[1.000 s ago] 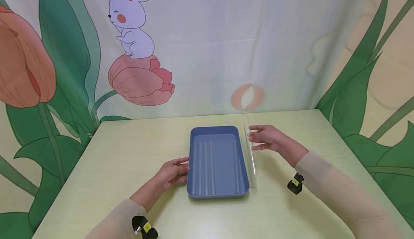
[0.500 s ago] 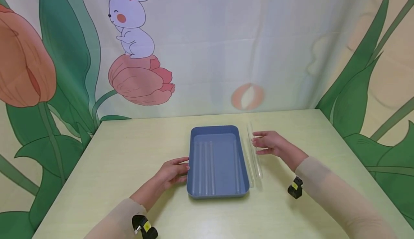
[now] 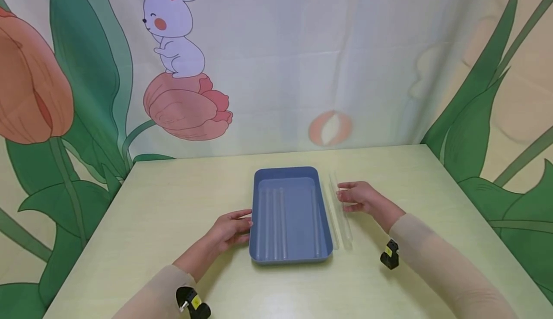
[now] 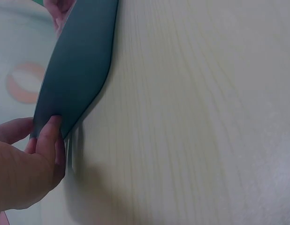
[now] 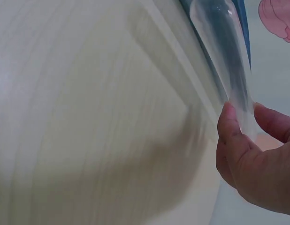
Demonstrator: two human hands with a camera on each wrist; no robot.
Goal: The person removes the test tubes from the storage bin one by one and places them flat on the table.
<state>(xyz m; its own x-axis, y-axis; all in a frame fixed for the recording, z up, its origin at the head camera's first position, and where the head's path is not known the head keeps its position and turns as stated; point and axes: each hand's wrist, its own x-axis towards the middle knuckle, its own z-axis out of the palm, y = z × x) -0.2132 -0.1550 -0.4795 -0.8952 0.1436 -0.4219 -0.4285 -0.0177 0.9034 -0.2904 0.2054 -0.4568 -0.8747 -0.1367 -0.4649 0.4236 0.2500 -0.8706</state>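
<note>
A blue rectangular tray (image 3: 298,218) lies on the table with several clear test tubes (image 3: 275,228) along its left side and one more (image 3: 316,228) along its right. The fingers of my left hand (image 3: 232,230) rest against the tray's outer left wall; the left wrist view shows the fingertips on that wall (image 4: 81,51). My right hand (image 3: 358,196) pinches a clear test tube (image 5: 222,42) between thumb and fingers, its rounded end toward me. That tube is just right of the tray, close over the table. Another clear tube (image 3: 331,223) lies between it and the tray.
The pale wooden table (image 3: 181,199) reaches back to a printed cloth backdrop (image 3: 276,69) with a rabbit and tulips. A small black device (image 3: 193,303) sits at the left wrist, and another (image 3: 390,255) at the right.
My right hand has moved slightly right and toward me, lowering the test tube beside the other one on the table. The left hand and the tray have stayed put.
</note>
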